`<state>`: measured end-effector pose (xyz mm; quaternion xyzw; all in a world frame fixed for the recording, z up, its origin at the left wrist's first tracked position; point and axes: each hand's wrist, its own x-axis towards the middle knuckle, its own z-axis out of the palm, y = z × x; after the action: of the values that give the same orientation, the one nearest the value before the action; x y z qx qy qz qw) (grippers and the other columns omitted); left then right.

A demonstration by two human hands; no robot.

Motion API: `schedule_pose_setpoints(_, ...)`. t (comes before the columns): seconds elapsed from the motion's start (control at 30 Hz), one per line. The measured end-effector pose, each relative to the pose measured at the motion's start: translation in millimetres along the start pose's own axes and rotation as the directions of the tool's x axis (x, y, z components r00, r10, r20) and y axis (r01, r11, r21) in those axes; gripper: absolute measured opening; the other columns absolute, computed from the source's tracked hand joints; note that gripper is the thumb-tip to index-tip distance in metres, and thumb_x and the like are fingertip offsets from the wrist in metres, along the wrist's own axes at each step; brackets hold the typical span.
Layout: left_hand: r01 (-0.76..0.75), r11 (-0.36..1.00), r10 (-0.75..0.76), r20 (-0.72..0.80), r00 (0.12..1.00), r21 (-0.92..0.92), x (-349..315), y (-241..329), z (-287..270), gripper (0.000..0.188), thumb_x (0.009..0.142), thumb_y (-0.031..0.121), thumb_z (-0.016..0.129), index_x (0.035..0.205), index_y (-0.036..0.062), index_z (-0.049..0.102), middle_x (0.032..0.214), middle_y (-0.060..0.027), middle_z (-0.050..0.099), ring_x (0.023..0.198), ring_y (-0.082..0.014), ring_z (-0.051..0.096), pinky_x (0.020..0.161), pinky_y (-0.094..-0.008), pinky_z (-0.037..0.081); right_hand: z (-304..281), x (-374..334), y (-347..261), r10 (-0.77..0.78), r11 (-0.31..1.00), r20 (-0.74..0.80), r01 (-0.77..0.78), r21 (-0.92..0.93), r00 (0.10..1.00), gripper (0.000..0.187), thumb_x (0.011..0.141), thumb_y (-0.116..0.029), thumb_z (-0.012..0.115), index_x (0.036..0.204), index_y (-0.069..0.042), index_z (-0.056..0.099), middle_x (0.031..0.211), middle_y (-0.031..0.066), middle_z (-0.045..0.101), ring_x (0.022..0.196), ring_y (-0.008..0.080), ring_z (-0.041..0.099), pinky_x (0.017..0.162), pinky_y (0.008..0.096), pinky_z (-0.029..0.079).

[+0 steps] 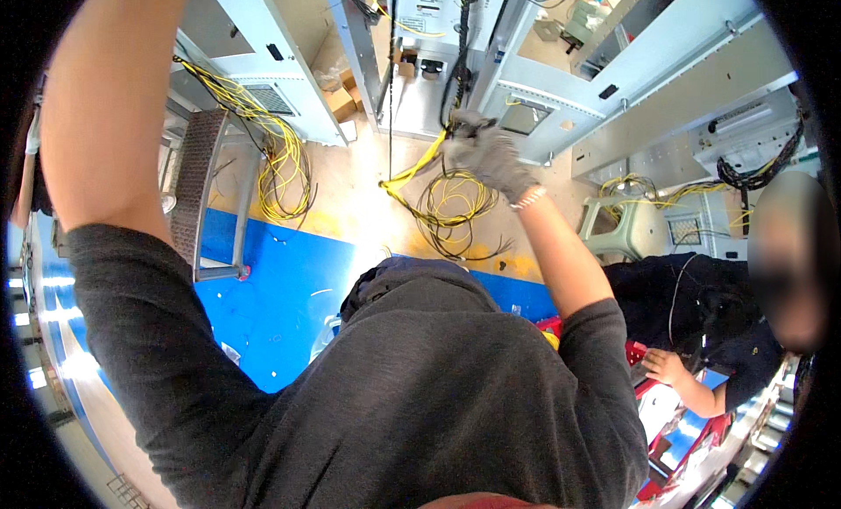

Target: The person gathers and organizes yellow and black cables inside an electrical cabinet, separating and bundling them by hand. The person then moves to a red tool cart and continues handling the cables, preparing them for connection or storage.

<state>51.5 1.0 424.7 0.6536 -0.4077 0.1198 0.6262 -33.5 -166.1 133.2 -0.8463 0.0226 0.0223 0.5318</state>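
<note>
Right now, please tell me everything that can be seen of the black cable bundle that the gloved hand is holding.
The black cable bundle is a thick rope of dark wires, apparently bound together. It hangs almost vertically in front of an open grey metal cabinet, and its top leaves the picture. The right hand, in a grey knit glove, grips its lower end. Beside the grip a flat yellow strap slants down toward loose loops of yellow and black wire on the floor. The left hand is out of view.

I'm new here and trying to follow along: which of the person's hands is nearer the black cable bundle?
Right. The gloved right hand grips the black cable bundle. The left arm reaches up far to its left, its hand out of view.
</note>
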Motion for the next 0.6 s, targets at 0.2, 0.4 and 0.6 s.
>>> schedule_pose_setpoints(0.2,0.089,0.996,-0.085,0.230,0.969,-0.004,-18,0,20,0.036,0.092,0.041,0.045,0.099,0.0068,0.054,0.085,-0.0052,0.058,0.078,-0.0139,0.053,0.073,-0.0268,0.045,84,49,10,0.002,0.851,0.330,0.171,-0.497,0.944,0.047,0.083,-0.048,0.050,0.089,-0.004,0.065,0.083,0.0180,0.065,0.071,0.0335,0.061,0.071,0.0397,0.048)
schedule_pose_setpoints(0.4,0.219,0.976,-0.219,0.048,0.975,-0.004,-41,-33,-20,0.043,0.092,0.040,0.042,0.111,0.0030,0.052,0.096,-0.0085,0.059,0.091,-0.0145,0.055,0.083,-0.0263,0.045,-23,70,-150,-0.183,0.601,0.150,0.231,-0.765,0.972,0.024,0.089,-0.028,0.052,0.084,-0.005,0.055,0.067,0.0090,0.060,0.046,0.0146,0.055,0.038,0.0245,0.042)
schedule_pose_setpoints(0.6,0.545,0.837,-0.517,0.386,0.764,0.041,-229,-207,43,0.042,0.093,0.038,0.043,0.109,0.0020,0.057,0.104,-0.0098,0.061,0.097,-0.0165,0.057,0.086,-0.0297,0.046,-91,26,-263,-0.407,0.608,-0.297,0.499,0.617,0.864,0.033,0.093,-0.033,0.042,0.074,-0.007,0.049,0.050,-0.0001,0.040,0.038,0.0123,0.041,0.032,0.0237,0.034)
